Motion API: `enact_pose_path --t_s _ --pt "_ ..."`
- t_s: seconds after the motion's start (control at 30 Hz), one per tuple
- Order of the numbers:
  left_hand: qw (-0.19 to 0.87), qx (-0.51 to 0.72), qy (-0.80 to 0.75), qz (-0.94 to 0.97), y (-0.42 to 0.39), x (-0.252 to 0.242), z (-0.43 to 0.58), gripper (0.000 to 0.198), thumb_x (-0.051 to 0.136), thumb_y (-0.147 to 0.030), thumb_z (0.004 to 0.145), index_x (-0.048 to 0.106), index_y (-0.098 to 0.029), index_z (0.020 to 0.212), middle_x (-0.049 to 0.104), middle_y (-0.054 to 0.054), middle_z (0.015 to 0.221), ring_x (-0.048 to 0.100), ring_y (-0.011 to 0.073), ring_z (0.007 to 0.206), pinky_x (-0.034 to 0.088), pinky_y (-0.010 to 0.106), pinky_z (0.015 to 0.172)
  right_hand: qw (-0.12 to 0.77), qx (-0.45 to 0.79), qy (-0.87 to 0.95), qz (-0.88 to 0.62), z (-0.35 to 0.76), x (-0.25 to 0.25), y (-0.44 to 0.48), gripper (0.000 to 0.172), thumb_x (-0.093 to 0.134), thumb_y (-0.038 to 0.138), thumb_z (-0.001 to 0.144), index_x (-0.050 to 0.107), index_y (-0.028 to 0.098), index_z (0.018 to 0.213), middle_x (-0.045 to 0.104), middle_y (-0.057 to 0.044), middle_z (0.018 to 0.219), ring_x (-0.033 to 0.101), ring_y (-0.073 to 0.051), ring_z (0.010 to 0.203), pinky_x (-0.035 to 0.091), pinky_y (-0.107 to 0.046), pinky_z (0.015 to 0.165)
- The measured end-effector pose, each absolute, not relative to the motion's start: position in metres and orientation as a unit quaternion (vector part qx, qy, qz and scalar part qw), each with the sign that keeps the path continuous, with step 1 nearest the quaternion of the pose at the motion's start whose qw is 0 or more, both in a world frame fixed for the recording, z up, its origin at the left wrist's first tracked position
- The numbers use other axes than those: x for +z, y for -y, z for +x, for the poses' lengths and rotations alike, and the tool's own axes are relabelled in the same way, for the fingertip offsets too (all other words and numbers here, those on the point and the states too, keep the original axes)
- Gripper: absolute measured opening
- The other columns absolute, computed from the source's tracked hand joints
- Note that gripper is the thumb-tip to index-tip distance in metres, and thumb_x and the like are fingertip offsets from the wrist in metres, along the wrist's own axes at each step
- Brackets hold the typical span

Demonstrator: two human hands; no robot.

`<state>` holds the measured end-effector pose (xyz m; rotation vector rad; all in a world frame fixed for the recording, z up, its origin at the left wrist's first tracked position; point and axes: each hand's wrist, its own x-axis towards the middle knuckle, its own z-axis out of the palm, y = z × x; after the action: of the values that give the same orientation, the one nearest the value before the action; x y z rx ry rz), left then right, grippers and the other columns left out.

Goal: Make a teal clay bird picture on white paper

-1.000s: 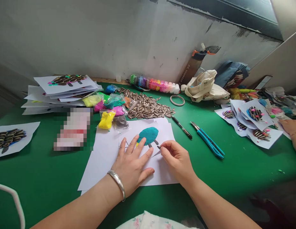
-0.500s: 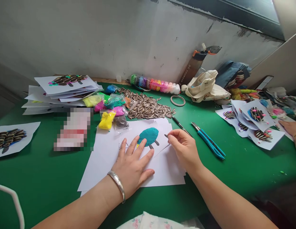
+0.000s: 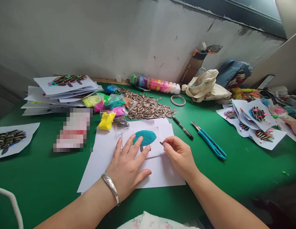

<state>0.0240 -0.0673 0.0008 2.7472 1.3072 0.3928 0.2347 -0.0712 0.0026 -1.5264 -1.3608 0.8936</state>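
Observation:
A small white sheet (image 3: 152, 154) carries a blue-green clay oval (image 3: 148, 137) with dark leg-like pieces below it. It lies on larger white paper (image 3: 95, 171). My left hand (image 3: 128, 159) rests flat on the sheet with its fingers spread, partly covering the oval's left side. At the sheet's right edge, my right hand (image 3: 180, 154) pinches a small dark piece (image 3: 161, 143) between thumb and finger. A heap of striped seeds (image 3: 148, 106) lies behind the paper, beside a yellow clay bag (image 3: 106, 121) and a dark clay bag (image 3: 121, 122).
A pen (image 3: 182, 128) and a blue cutter (image 3: 211, 141) lie right of the paper. Stacked seed pictures (image 3: 64, 87) stand at the back left, others (image 3: 264, 140) at the right. A tape ring (image 3: 178, 100) is behind. Another person's hand (image 3: 293, 125) shows at the right edge.
The small sheet with the oval has shifted left and slightly down, and my left hand has moved left with it. My right hand has moved slightly left and down, still pinching the dark piece.

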Motion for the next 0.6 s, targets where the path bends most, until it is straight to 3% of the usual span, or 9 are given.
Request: enact_pose_path --t_s 0.3,0.6 --pt "0.063 0.113 -0.439 0.889 0.063 0.001 0.026 0.057 0.051 -0.059 0.086 0.052 -0.030 0.135 0.043 0.012 0.147 0.028 0.0374 0.139 0.017 0.065 0.110 0.401 0.286 0.647 -0.582 0.230 -0.003 0.071 0.009 0.054 0.020 0.087 0.062 0.022 0.086 0.066 -0.001 0.082 0.058 -0.015 0.074 0.046 -0.027 0.069" --pt "0.067 0.100 -0.444 0.888 0.059 0.007 0.035 0.055 0.053 -0.061 0.084 0.060 -0.028 0.128 0.044 0.011 0.146 0.026 0.0394 0.140 0.013 0.069 0.109 0.380 0.270 0.660 -0.589 0.232 -0.006 0.070 0.010 0.052 0.021 0.088 0.062 0.023 0.087 0.067 -0.001 0.082 0.058 -0.015 0.072 0.046 -0.027 0.067"
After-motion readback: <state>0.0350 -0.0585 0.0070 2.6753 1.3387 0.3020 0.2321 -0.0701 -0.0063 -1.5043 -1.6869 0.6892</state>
